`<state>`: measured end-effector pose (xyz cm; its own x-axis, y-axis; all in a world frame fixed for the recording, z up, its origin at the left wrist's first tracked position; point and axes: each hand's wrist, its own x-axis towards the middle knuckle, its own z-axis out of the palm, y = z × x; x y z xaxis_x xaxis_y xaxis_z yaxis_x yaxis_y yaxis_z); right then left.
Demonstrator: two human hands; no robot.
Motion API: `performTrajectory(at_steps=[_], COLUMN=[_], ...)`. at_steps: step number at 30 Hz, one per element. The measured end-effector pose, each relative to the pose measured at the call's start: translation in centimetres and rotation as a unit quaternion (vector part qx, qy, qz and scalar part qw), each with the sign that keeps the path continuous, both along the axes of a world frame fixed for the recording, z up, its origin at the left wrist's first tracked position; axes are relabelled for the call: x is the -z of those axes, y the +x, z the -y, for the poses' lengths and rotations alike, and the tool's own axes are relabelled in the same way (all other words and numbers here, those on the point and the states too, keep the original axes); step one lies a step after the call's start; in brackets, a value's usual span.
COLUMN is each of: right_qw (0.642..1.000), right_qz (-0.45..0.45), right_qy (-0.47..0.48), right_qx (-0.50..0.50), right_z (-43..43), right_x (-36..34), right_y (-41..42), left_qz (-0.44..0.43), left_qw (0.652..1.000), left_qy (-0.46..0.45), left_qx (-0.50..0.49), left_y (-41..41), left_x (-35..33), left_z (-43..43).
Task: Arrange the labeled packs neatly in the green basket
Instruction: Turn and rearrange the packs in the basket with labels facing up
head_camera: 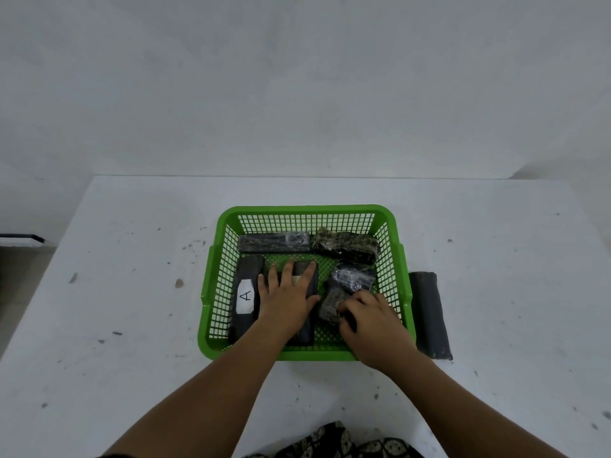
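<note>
A green mesh basket [307, 211] sits mid-table with several dark packs inside. A pack with a white label marked A [246, 297] lies along the left wall. Beside it, my left hand [287, 295] rests flat, fingers spread, on a second dark pack [305, 332]. Two wrapped packs lie along the far wall, a dark pack [272, 242] on the left and a mottled pack [345, 246] on the right. My right hand [370, 320] curls its fingers around a small mottled pack [332, 304] at the front right, with a shiny wrapped pack [352, 277] just beyond it.
One more dark grey pack [428, 314] lies on the white table [132, 292] just outside the basket's right wall. A white wall rises behind the table's far edge. A patterned cloth [334, 441] shows at the bottom edge.
</note>
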<state>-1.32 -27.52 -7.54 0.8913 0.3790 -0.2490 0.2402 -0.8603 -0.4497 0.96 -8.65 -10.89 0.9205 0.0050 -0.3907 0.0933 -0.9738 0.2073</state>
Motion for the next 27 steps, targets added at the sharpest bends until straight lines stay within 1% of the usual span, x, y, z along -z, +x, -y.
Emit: performTrajectory(at_steps=[6,10,12,16,22,25,27], right_qw=[1.000,0.999,0.999,0.995,0.991,0.994,0.997], right_qz=[-0.014,-0.026,-0.032,-0.048,-0.018,-0.029,-0.066], right_qy=[0.003,-0.001,-0.019,-0.084,-0.130,-0.107,-0.043], right_qx=[0.002,0.019,0.016,0.003,0.004,-0.002,-0.004], right_z=[0.2,0.0,-0.1,-0.8,-1.5,-1.4,-0.9], right_x=[0.0,0.0,-0.1,0.1,0.3,0.1,-0.5], right_y=[0.3,0.8,1.0,1.3,2.1,2.8,3.5], left_qz=[0.053,0.029,0.022,0.029,0.039,0.037,0.040], left_qw=[0.997,0.998,0.999,0.996,0.994,0.994,0.993], left_qy=[-0.060,-0.048,-0.042,-0.075,-0.091,-0.094,-0.098], left_qx=[-0.001,-0.016,-0.022,-0.040,-0.049,-0.052,-0.056], left_y=[-1.7,-3.7,-4.7,-5.8,-5.7,-5.8,-5.8], left_x=[-0.9,-1.6,-2.0,-2.5,-2.5,-2.5,-2.6], left_z=[-1.2,-3.0,-3.6,-3.9,-3.7,-3.8,-3.8])
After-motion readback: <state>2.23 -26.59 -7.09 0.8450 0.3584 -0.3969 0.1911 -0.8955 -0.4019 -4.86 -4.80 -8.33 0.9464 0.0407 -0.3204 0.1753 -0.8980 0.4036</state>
